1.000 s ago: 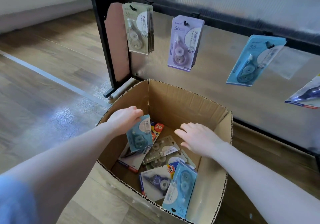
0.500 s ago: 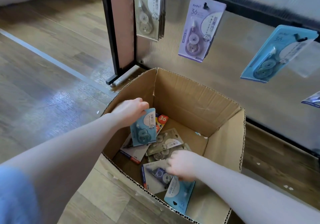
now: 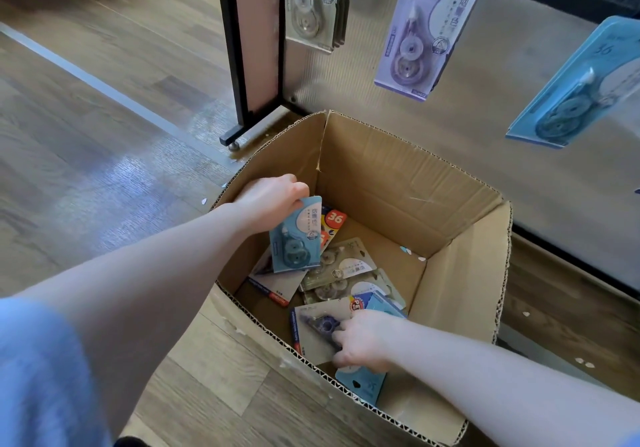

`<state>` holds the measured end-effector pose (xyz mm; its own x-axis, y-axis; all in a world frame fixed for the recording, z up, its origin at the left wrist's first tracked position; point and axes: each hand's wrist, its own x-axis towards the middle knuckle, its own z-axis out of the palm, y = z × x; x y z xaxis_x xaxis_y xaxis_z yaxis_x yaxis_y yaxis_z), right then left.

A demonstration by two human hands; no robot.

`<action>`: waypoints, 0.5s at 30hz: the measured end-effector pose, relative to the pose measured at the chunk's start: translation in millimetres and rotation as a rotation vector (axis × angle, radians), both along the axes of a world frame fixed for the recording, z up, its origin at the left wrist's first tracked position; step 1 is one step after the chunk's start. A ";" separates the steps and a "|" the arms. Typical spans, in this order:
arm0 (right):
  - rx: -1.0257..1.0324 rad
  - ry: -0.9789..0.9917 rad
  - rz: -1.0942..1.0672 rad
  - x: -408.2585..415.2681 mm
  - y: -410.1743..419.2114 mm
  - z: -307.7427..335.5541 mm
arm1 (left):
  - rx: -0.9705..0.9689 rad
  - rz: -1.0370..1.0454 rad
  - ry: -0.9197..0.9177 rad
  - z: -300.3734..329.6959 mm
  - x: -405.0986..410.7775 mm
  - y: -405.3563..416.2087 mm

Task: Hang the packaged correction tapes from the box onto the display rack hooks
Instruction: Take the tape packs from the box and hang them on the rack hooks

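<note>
Over the box (image 3: 460, 273), the left hand (image 3: 268, 200) pinches a teal tape pack (image 3: 296, 235) by its top. The right hand (image 3: 363, 341) reaches low inside, fingers curled, seemingly gripping a blue pack (image 3: 362, 382). More packs hang on the rack (image 3: 230, 48).

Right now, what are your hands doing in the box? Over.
Left hand holds blue packet. Right hand on packets at box bottom. Nothing blocking.
</note>
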<state>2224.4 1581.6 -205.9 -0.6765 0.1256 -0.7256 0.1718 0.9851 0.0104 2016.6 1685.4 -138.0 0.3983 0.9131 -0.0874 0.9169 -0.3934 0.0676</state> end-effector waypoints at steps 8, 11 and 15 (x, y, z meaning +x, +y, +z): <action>-0.045 0.036 0.111 0.7 -12.6 -7.2 | -0.018 0.010 -0.020 -2.9 -1.4 -0.9; -0.052 -0.016 0.159 6.4 -18.1 -4.7 | -0.020 0.015 -0.016 -3.3 0.8 -1.9; -0.012 0.008 0.121 8.8 -5.6 7.1 | -0.038 0.018 -0.022 -1.3 2.4 -3.2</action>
<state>2233.1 1576.0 -198.9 -0.6922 0.0343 -0.7209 0.0516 0.9987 -0.0020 2019.0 1682.2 -139.3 0.3840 0.9164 -0.1132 0.9219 -0.3736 0.1027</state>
